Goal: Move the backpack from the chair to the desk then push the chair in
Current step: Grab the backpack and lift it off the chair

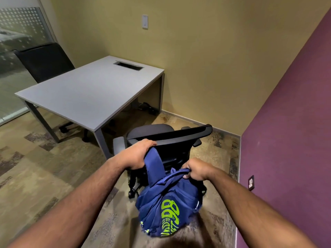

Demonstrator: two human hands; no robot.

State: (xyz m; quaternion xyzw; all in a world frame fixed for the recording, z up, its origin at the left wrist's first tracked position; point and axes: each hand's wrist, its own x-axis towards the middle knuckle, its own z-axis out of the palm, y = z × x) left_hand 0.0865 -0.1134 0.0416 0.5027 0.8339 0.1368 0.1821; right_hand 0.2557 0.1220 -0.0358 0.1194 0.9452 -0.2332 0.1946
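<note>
A blue backpack (168,203) with lime-green lettering hangs in the air behind the black office chair (172,138). My left hand (138,155) is closed around one of its shoulder straps, close to the top of the chair's backrest. My right hand (195,170) grips the fabric at the top of the backpack. The chair stands pulled out from the near right corner of the grey desk (86,93), its seat facing the desk. Part of the chair's base is hidden behind the backpack.
A second black chair (46,61) stands at the far left side of the desk by a frosted glass wall. A cable cut-out (128,65) sits near the desk's far edge. A purple wall (290,140) runs close on the right. Cables lie under the desk.
</note>
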